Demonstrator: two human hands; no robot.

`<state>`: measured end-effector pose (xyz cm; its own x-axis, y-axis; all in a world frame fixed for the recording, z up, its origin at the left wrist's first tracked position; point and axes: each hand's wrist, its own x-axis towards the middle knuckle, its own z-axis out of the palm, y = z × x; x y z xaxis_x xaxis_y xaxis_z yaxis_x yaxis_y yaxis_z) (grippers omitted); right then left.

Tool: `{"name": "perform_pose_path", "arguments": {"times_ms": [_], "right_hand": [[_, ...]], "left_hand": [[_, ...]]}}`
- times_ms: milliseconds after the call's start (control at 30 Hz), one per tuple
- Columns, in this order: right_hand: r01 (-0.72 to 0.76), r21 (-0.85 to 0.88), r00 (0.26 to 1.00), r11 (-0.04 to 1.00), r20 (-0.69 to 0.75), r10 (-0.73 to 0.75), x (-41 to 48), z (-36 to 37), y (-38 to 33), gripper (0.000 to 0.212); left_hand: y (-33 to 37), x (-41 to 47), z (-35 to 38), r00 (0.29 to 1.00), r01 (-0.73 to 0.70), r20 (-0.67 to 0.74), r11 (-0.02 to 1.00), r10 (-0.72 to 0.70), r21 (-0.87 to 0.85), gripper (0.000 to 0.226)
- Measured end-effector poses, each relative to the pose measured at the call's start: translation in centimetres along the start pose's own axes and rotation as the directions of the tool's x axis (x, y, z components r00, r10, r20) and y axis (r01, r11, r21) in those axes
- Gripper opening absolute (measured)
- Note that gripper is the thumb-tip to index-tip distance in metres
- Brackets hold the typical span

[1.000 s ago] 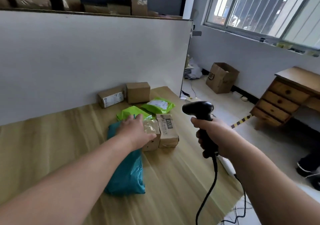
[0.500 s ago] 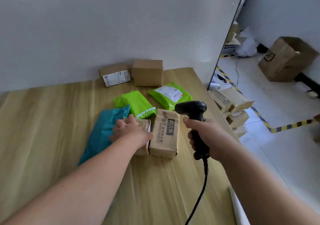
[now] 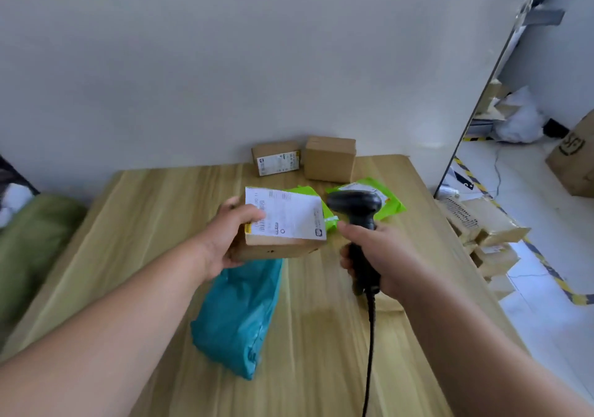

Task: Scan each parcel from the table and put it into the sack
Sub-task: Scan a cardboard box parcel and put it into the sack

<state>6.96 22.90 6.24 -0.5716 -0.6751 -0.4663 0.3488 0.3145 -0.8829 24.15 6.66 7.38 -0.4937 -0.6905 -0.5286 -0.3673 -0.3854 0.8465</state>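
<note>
My left hand (image 3: 229, 235) grips a small cardboard box (image 3: 283, 228) lifted above the wooden table (image 3: 154, 223), its white shipping label facing up. My right hand (image 3: 381, 256) grips a black corded barcode scanner (image 3: 355, 206), whose head sits just right of the box. Under the box a teal poly mailer (image 3: 239, 313) lies on the table. Two green mailers (image 3: 390, 203) lie behind, partly hidden by box and scanner. Two more cardboard boxes (image 3: 331, 159) stand against the white partition. A green sack (image 3: 35, 243) sits left of the table.
A white partition (image 3: 225, 79) closes off the table's far side. On the floor to the right lie several taped parcels (image 3: 488, 227), a large open carton (image 3: 575, 162) and yellow-black floor tape. The scanner cable hangs over the near table edge.
My left hand has lifted the small box off the table and turned its label upward. The scanner has come closer to it. The view has tilted up and left.
</note>
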Motion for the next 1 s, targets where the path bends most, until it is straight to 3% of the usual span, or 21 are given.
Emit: {"name": "perform_pose_path", "arguments": {"times_ms": [133, 233, 367, 533, 667, 733, 800, 867, 1000], "right_hand": [[0.065, -0.009, 0.998, 0.998, -0.015, -0.065, -3.0, 4.3, -0.2, 0.02], [0.124, 0.032, 0.992, 0.992, -0.028, -0.124, -5.8, 7.1, -0.9, 0.018], [0.196, 0.031, 0.98, 0.98, -0.024, -0.195, -9.5, 10.4, -1.5, 0.022], [0.252, -0.002, 0.967, 0.968, -0.027, -0.251, -13.6, 13.1, -0.9, 0.022], [0.321, -0.065, 0.938, 0.945, -0.116, -0.327, -16.1, 13.4, -1.1, 0.017], [0.359, -0.127, 0.925, 0.925, -0.085, -0.371, -17.0, 13.0, -1.9, 0.017], [0.368, -0.147, 0.93, 0.918, 0.044, -0.366, -17.7, 12.8, -2.2, 0.018], [0.331, -0.113, 0.937, 0.937, 0.158, -0.312, -18.1, 12.6, -1.9, 0.019], [0.235, -0.017, 0.933, 0.972, 0.283, -0.221, -18.3, 11.8, -0.9, 0.035]], "left_hand": [[0.0, -4.3, -2.8, 0.997, -0.068, 0.029, 0.979, 0.075, -0.19, 0.045], [-0.3, -7.9, -5.2, 0.993, -0.043, 0.102, 0.992, 0.056, -0.122, 0.047], [-1.0, -11.6, -9.1, 0.976, -0.027, 0.21, 0.991, 0.054, -0.129, 0.029], [-2.0, -14.6, -12.1, 0.978, -0.128, 0.152, 0.984, 0.147, -0.124, 0.07], [-1.6, -16.7, -14.1, 0.965, -0.191, 0.185, 0.982, 0.188, 0.0, 0.024], [-1.2, -17.9, -14.6, 0.948, -0.192, 0.272, 0.979, 0.166, 0.07, 0.023], [-0.7, -18.9, -14.7, 0.931, -0.199, 0.327, 0.976, 0.161, 0.085, 0.024], [-0.3, -19.1, -14.4, 0.937, -0.221, 0.284, 0.975, 0.202, 0.035, 0.025], [-0.1, -18.4, -12.3, 0.963, -0.267, -0.067, 0.961, 0.262, -0.074, 0.06]]}}
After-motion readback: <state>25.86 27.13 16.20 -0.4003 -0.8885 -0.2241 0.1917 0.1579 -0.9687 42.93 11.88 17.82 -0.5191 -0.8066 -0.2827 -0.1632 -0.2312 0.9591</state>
